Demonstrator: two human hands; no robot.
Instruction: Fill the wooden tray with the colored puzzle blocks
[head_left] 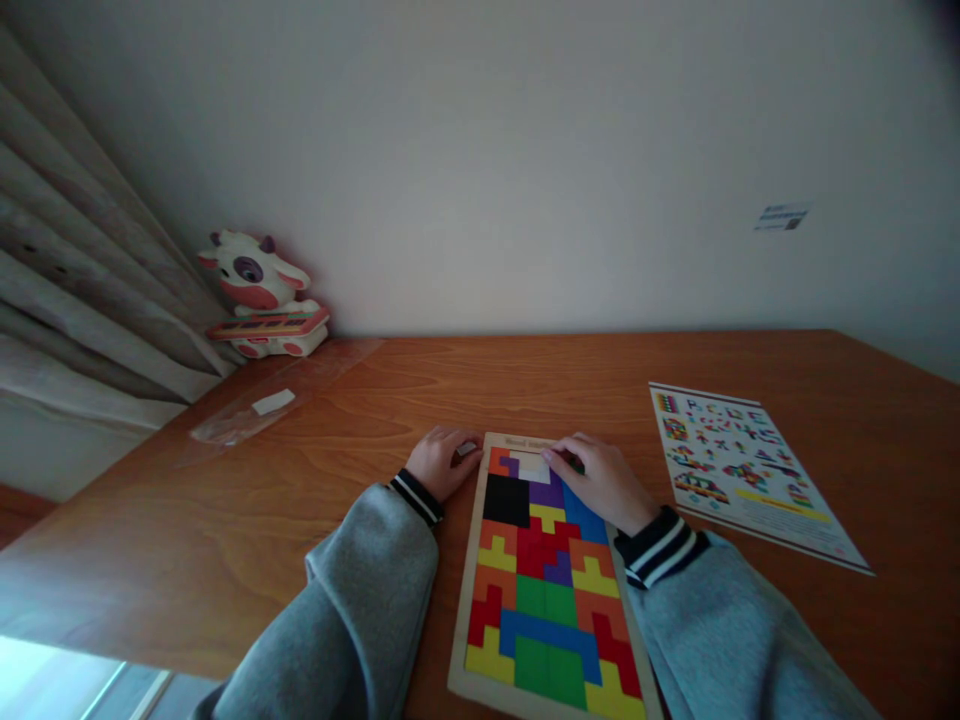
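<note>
A wooden tray puzzle [461,640] lies on the table, filled mostly with bright block-shaped pieces. Near its top, a pale patch of bare tray shows beside purple and orange pieces. My left hand [442,462] rests at the tray's upper left edge, fingers curled, thumb and fingertips against the frame. A small whitish patch shows between them; I cannot tell what it is. Over the upper right of the tray, my right hand [600,478] has its fingertips pinched together beside the bare patch. A bit of green shows under that hand; what the fingertips hold is hidden.
A printed pattern sheet [735,460] lies to the right of the tray. Clear plastic wrapping [232,415] with a white label is at the left. A toy cow with a keyboard [262,300] stands at the back left, near a curtain [90,260] and the wall.
</note>
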